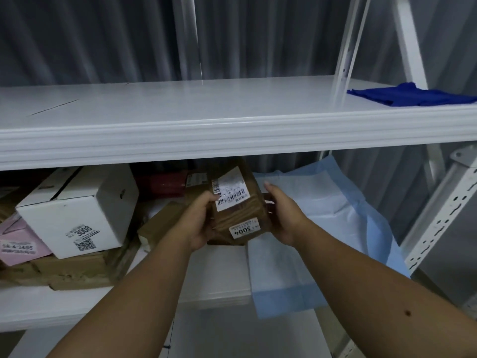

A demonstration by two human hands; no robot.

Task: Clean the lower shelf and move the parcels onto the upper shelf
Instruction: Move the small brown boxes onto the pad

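Observation:
A brown taped parcel [240, 208] with a barcode label and a "3004" sticker is held between both hands, just above the lower shelf [227, 270]. My left hand [200, 218] grips its left side and my right hand [282, 210] its right side. The white upper shelf [180, 115] stretches across above; its left and middle part is bare. On the left of the lower shelf sit a white box marked "3008" [77, 210], a pink parcel [18, 241], flat brown parcels [67, 270] and a brown box [165, 220].
A dark blue cloth [413, 96] lies on the right end of the upper shelf. A light blue sheet [322, 228] covers the lower shelf's right part and hangs over its front edge. White perforated uprights [438, 215] stand at the right. A red item [160, 184] lies at the back.

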